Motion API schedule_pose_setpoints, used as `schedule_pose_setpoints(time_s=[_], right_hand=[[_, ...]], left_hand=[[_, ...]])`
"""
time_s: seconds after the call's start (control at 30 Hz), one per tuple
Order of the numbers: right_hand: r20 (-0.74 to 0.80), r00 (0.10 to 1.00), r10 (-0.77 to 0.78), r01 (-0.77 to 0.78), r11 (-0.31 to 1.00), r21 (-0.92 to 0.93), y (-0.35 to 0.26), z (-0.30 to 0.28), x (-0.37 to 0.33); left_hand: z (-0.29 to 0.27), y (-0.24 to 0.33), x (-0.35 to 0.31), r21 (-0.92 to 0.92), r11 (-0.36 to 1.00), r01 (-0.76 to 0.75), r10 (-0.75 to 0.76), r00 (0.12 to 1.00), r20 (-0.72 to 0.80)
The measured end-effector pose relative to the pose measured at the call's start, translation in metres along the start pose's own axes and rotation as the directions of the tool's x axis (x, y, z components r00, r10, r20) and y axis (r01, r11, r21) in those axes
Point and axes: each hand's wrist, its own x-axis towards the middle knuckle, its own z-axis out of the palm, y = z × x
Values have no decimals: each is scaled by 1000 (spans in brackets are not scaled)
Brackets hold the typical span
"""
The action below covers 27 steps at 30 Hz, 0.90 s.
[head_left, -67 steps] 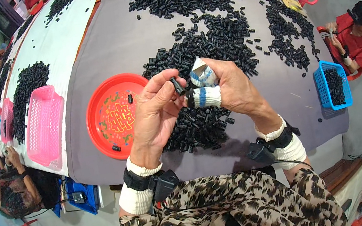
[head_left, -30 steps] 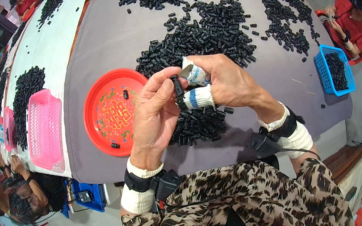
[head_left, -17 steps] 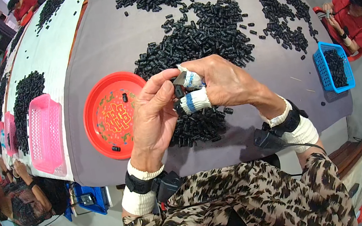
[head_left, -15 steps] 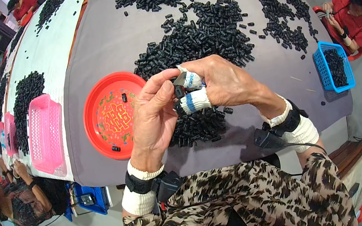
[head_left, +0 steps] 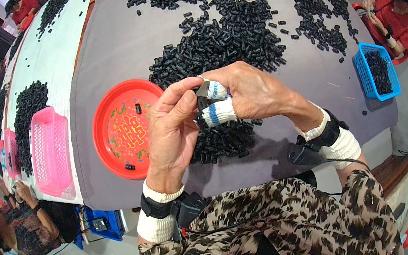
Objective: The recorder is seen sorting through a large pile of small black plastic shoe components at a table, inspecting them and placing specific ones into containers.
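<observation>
Over the near end of the table my two hands meet. My left hand [head_left: 174,124] is closed, its thumb and fingers pinching a small black cylindrical part [head_left: 202,104]. My right hand [head_left: 254,89] curls around the same part from the other side, white wraps with blue marks on its fingers. Between its wrapped fingers and my left fingertips shows a small grey flat piece, like a blade [head_left: 203,89]; its lower end is hidden. Beneath the hands lies a small heap of black parts [head_left: 225,143], and beyond them spreads a large pile [head_left: 217,44].
A red round tray [head_left: 107,157] with two black parts stands left of my hands. Further left is a pink basket [head_left: 51,153]. A blue basket [head_left: 358,66] holding black parts sits at the right edge. Co-workers sit around the table, one in red [head_left: 396,19] at right.
The black part has tilted slightly between my fingers. Both hands keep almost the same place and grip, while the whole view has shifted a little.
</observation>
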Motion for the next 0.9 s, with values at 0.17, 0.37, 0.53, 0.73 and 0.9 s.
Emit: schedule_pose_setpoints(time_s=[0.17,0.37,0.53,0.73,0.9], right_hand=[[28,1000,12,-12,1000,-4,-2,0,-1],[2,999,-33,33,995,-90,0,1,-3],[-10,1000,10,-10,1000,16,-4,0,-3],[-30,999,26,-25,999,39,-1,-2,-4],[-24,1000,18,-18,999,31,-4,-2,-5]], left_hand=[[-1,0,0,29,1000,8,-7,1000,-14],[3,-1,0,79,997,-5,10,998,-57],[-2,0,2,19,1000,-8,8,1000,-7],[0,-4,1,-78,997,2,3,998,70],[2,-4,-1,-5,1000,5,-5,999,33]])
